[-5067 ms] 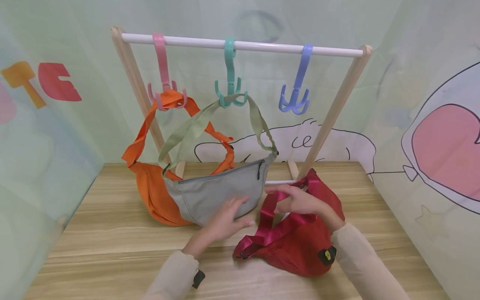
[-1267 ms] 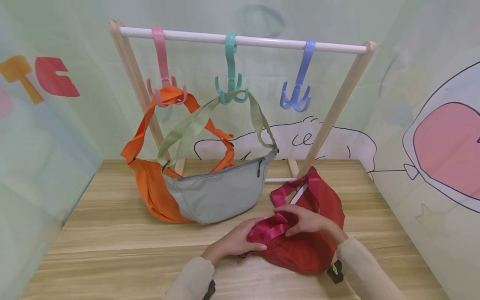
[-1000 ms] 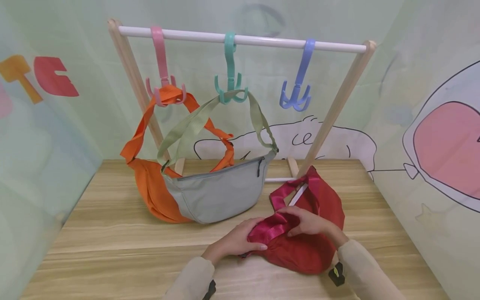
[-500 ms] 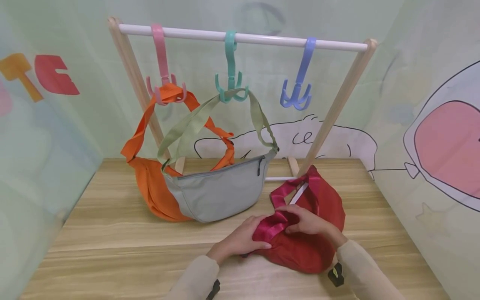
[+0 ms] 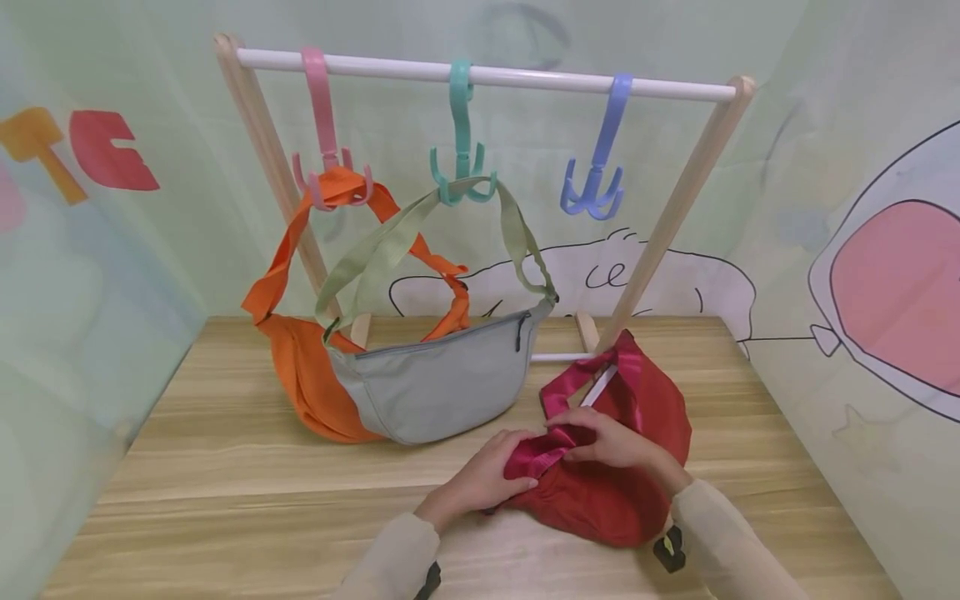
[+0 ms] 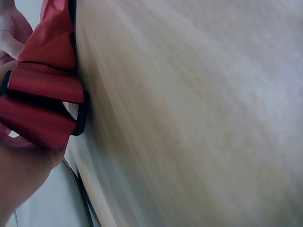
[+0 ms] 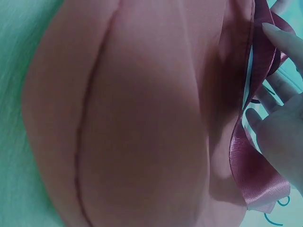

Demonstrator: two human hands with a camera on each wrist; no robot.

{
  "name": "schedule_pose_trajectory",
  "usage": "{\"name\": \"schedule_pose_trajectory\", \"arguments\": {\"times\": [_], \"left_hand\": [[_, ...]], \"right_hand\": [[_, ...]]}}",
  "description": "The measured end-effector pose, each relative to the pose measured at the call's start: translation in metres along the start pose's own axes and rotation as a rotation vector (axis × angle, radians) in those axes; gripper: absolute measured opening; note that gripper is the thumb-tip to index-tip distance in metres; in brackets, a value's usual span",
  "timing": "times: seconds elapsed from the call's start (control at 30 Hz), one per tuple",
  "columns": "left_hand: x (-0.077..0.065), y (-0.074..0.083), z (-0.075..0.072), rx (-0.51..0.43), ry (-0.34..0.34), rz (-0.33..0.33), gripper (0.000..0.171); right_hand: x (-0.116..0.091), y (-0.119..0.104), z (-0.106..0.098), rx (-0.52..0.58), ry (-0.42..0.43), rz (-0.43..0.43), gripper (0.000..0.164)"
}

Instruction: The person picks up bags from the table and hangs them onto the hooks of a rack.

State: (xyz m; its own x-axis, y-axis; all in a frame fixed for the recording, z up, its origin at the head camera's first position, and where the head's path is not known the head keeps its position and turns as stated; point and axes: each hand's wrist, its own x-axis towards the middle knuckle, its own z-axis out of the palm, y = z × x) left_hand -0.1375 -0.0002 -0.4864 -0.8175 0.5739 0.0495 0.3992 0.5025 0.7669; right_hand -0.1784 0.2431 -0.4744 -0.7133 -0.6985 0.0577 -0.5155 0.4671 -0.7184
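Note:
A red crossbody bag (image 5: 607,508) lies on the table at the right, with a shiny crimson strap (image 5: 558,398). My left hand (image 5: 480,477) grips the strap at the bag's left end, thumb in front and fingers behind. In the left wrist view, the strap (image 6: 45,85) is doubled through a black buckle (image 6: 82,113) beside my palm. My right hand (image 5: 618,442) pinches the strap's middle over the bag. The right wrist view shows its thumb (image 7: 281,40) on the strap (image 7: 265,42) and the other fingers behind.
Behind stands a wooden rack with a white bar (image 5: 540,79). Pink (image 5: 322,108), green (image 5: 461,125) and blue (image 5: 600,150) hooks hang from it. An orange bag (image 5: 300,375) hangs on the pink hook, a grey bag (image 5: 442,392) on the green; the blue hook bears nothing.
Both hands have come down from hovering open to the red bag's strap. The strap's left part is now bunched between them. Over the last second the hands have shifted only slightly.

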Motion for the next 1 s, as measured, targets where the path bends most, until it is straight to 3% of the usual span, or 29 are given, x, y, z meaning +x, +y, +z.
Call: {"name": "schedule_pose_trajectory", "arguments": {"times": [0.23,0.57,0.77,0.87,1.0], "left_hand": [[0.001,0.002,0.003,0.002,0.026,0.0,0.052],[0.005,0.005,0.011,0.034,0.078,-0.005,0.05],[0.005,0.003,0.013,0.056,0.162,0.086,0.04],[0.005,0.002,0.013,0.067,0.201,0.134,0.034],[0.006,0.002,0.01,0.054,0.214,0.116,0.027]], "right_hand": [[0.002,-0.007,0.0,0.01,0.012,-0.017,0.033],[0.006,-0.001,0.006,0.072,0.023,-0.081,0.021],[0.007,-0.004,0.006,0.087,0.024,-0.042,0.014],[0.007,-0.007,0.006,0.088,0.031,-0.063,0.014],[0.009,-0.01,0.006,0.094,0.038,-0.103,0.013]]}}
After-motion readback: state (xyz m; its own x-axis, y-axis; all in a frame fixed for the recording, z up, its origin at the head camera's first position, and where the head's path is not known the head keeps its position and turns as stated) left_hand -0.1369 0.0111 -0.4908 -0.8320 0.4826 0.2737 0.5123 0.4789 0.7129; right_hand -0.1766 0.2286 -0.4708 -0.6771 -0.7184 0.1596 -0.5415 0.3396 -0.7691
